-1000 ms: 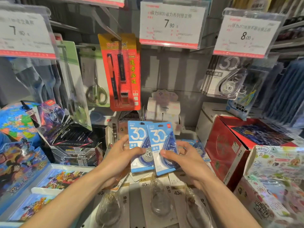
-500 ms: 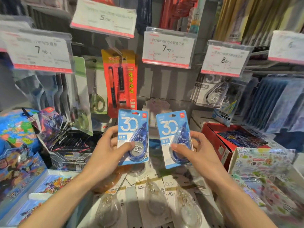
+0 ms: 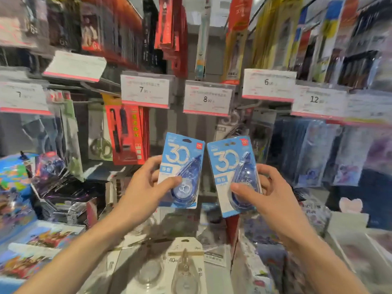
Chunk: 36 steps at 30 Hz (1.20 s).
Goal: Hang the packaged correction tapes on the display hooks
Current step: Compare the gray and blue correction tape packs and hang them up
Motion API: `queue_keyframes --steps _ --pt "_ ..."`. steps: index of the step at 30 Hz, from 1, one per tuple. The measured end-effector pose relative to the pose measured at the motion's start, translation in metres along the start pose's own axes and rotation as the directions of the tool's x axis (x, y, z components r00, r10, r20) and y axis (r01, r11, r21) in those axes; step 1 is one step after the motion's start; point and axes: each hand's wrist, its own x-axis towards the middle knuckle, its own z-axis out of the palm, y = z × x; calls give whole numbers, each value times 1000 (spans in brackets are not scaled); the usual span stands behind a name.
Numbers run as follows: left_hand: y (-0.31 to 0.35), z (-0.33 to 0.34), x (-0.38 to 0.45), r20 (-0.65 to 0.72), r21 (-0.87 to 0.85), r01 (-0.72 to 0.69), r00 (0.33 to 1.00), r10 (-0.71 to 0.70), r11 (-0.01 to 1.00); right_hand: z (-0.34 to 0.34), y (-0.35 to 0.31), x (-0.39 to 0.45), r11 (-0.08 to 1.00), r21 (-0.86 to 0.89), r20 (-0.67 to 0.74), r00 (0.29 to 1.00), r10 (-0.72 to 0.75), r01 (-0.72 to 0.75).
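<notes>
Each hand holds one blue carded correction tape marked "30". My left hand [image 3: 146,185] grips the left pack [image 3: 182,158] by its lower left edge, thumb on the blister. My right hand [image 3: 263,194] grips the right pack [image 3: 229,164] from the right, thumb on its lower front. Both packs are upright, side by side and slightly apart, in front of the display wall below the price tags "7.90" [image 3: 145,92] and "8.00" [image 3: 209,98]. Grey packs of correction tape [image 3: 228,124] hang behind the "8.00" tag. The hooks themselves are blurred.
White "40m" correction tape packs [image 3: 184,262] lie on the shelf below my hands. A red pen pack [image 3: 125,136] and scissors [image 3: 99,145] hang at the left. Blue sleeves [image 3: 314,151] hang at the right. Colourful boxes [image 3: 25,209] crowd the shelf on the left.
Both hands have lifted the two packs higher and moved them apart. The view has tilted upward and to the right, showing more price tags and upper shelves.
</notes>
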Motion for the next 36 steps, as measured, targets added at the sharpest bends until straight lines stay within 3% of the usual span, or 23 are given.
queue_keyframes --steps 6,12,36 --pt "33 75 -6 -77 12 -46 996 47 999 -86 3 3 999 19 32 999 -27 26" --pt "57 103 -12 -142 41 -65 987 70 997 -122 10 10 998 40 71 996 -53 51" --pt "128 65 -2 -102 115 -316 939 327 942 -78 -29 34 952 -121 102 958 -268 280"
